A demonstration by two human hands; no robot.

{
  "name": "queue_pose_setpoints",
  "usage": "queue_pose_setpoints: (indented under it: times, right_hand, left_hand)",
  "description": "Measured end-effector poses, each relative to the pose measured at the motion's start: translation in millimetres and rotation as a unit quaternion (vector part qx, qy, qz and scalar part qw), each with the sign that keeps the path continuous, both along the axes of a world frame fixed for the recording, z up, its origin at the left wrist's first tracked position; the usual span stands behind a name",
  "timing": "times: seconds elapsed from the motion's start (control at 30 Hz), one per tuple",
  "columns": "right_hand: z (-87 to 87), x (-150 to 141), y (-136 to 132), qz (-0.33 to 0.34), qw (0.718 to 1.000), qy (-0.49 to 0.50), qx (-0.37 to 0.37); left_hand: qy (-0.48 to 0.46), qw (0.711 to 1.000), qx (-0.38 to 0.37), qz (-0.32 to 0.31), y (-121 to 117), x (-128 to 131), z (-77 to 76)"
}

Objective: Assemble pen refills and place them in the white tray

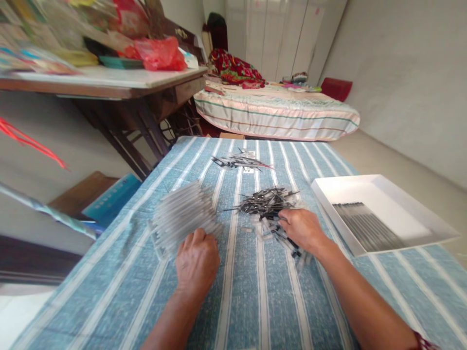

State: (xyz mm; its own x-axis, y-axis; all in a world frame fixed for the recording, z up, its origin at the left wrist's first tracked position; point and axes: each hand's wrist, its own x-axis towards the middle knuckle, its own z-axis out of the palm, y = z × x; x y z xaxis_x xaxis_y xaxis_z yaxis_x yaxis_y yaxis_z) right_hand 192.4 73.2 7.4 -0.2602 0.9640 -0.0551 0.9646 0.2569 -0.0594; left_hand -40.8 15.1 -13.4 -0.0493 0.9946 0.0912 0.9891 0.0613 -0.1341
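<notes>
My left hand (198,257) is closed at the near right edge of a stack of clear plastic tubes (180,214), which look like pen barrels; its fingertips are hidden from me. With fingers pinched together, my right hand (301,228) reaches into the right side of a loose heap of thin black pen parts (266,201). Short clear pieces (264,228), perhaps caps, lie scattered along the heap's near side. What the right fingers grip cannot be made out. Motion blur softens both piles.
At the right stands a white open box (401,214) with a row of dark-tipped pens (368,226). Farther back, a smaller pile of thin parts (241,160) lies on the striped cloth (228,296). A cluttered desk (164,80) rises at left; a bed (277,112) is beyond.
</notes>
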Motion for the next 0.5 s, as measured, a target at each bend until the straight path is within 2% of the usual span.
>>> queue_pose_setpoints:
  times: [0.1,0.27,0.37,0.5]
  right_hand:
    - [1.4,-12.8,5.8,0.001,0.997,-0.076,-0.012]
    - [2.0,-21.7,9.1,0.036,0.993,-0.111,-0.003]
    - [1.7,-19.8,8.7,0.044,0.993,-0.114,-0.001]
    - [2.9,-14.0,1.5,0.071,0.993,-0.092,0.025]
  left_hand:
    - [0.001,1.0,0.007,-0.01,-0.2,-0.4,-1.4]
    - [-0.034,0.997,0.059,-0.041,-2.4,1.3,-4.2]
    - [-0.119,0.986,0.093,-0.065,-4.6,4.7,-4.9]
    - [-0.304,0.942,0.111,-0.094,-8.5,10.2,-2.0]
